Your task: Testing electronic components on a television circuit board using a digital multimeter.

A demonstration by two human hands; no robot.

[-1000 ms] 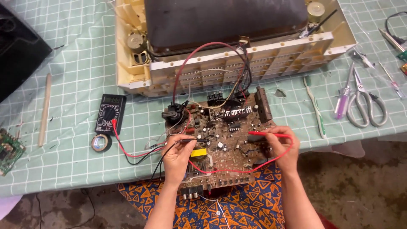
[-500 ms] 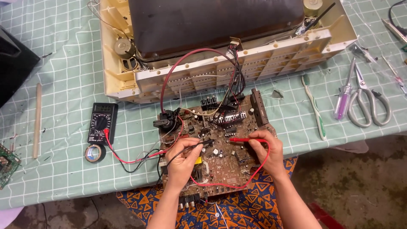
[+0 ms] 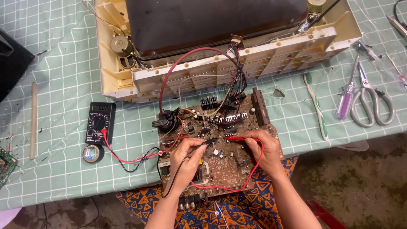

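Observation:
A brown circuit board (image 3: 224, 169) lies at the table's front edge, wired to a cream television casing (image 3: 220, 72) behind it. My left hand (image 3: 186, 159) holds a black test probe (image 3: 207, 142) with its tip on the board. My right hand (image 3: 263, 148) holds a red test probe (image 3: 237, 138), its tip close to the black one near the board's middle. Red and black leads run left to a black multimeter (image 3: 100, 123) on the green checked tablecloth (image 3: 63, 169).
A roll of tape (image 3: 93, 153) sits below the multimeter. A wooden stick (image 3: 33, 120) and a small green board (image 3: 5, 166) lie at the left. A toothbrush (image 3: 317, 111), a purple screwdriver (image 3: 347, 94) and scissors (image 3: 373, 104) lie at the right.
Both hands have shifted the probe tips up toward the board's middle, closer together. The camera view has drifted, so the casing and tools appear slightly displaced.

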